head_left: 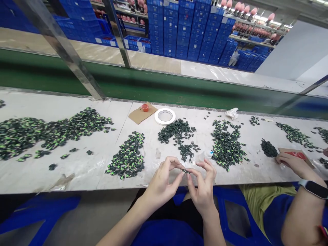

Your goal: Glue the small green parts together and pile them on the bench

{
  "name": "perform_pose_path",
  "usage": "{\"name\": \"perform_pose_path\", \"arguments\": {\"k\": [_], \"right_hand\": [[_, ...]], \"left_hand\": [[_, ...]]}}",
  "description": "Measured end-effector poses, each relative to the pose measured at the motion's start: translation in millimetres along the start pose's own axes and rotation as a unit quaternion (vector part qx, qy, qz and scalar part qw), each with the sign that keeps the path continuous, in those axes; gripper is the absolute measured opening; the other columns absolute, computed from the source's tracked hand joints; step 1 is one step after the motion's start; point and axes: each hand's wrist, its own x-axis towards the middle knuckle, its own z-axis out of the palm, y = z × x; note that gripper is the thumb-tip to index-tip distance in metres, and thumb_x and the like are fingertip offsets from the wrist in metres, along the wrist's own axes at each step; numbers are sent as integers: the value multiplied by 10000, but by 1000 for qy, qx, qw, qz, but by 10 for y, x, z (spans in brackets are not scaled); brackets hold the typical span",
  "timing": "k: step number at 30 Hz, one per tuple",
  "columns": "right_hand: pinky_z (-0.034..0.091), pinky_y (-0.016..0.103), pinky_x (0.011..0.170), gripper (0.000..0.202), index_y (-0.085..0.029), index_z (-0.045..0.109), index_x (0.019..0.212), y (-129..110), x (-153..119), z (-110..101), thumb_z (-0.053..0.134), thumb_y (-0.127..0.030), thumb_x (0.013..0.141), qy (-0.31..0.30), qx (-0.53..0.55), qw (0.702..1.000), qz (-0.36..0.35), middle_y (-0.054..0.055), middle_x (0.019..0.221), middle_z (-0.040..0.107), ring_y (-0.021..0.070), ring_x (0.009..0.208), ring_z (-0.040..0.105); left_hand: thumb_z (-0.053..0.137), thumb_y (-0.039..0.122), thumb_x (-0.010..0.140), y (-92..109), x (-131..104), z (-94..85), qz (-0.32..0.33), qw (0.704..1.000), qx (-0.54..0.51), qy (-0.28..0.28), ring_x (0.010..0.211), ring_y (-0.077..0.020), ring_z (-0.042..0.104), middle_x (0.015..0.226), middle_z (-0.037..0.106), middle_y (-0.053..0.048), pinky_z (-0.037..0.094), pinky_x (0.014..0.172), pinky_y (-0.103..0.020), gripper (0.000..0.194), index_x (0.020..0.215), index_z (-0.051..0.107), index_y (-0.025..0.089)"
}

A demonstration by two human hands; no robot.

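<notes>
Between my two hands, at the table's front edge, is a small dark part (185, 170). My left hand (166, 177) pinches its left end with thumb and forefinger. The thumb and forefinger of my right hand (202, 184) close on its right end, with the other fingers raised. Just beyond my hands lies a pile of small dark green cylindrical pieces (176, 131). A pile of black and bright green parts (128, 157) is to the left, and another such pile (227, 145) is to the right.
A white tape roll (157, 117) and a red cup (145, 107) on cardboard (138, 116) stand farther back. Crumpled tissue (232, 113) lies back right. A co-worker's hand (292, 162) works at the right. More parts (58, 133) spread leftward, near a metal post (77, 68).
</notes>
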Motion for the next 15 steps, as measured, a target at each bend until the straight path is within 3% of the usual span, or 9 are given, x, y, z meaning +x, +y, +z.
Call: {"name": "perform_pose_path", "arguments": {"k": [4, 8, 11, 15], "right_hand": [[425, 535, 959, 136, -218, 641, 955, 258, 39, -198, 546, -162, 876, 102, -59, 993, 3, 94, 1010, 494, 298, 1174, 446], [418, 520, 946, 169, -171, 688, 935, 776, 142, -381, 570, -283, 889, 263, -171, 943, 110, 113, 946, 561, 282, 1043, 524], [482, 476, 832, 444, -128, 692, 1015, 1091, 213, -418, 581, -520, 839, 234, -148, 943, 186, 154, 974, 606, 312, 1036, 528], [504, 419, 776, 532, -112, 682, 1075, 1157, 226, -362, 605, -563, 802, 257, -80, 931, 245, 117, 819, 669, 253, 827, 599]], "left_hand": [[573, 270, 843, -31, 72, -191, 3, 999, 45, -14, 967, -216, 655, 943, 690, -53, 492, 887, -373, 202, 1020, 485, 228], [551, 368, 844, -247, 234, -626, -20, 978, 203, 40, 1001, -281, 622, 1009, 691, -87, 483, 880, -447, 212, 987, 602, 220], [489, 330, 857, -450, 422, -970, -26, 942, 322, 89, 1028, -309, 589, 1030, 697, -105, 463, 889, -465, 233, 997, 634, 213], [492, 337, 845, -680, 687, -1264, -42, 884, 458, 81, 1010, -348, 567, 972, 703, -130, 452, 864, -472, 267, 1004, 658, 201]]}}
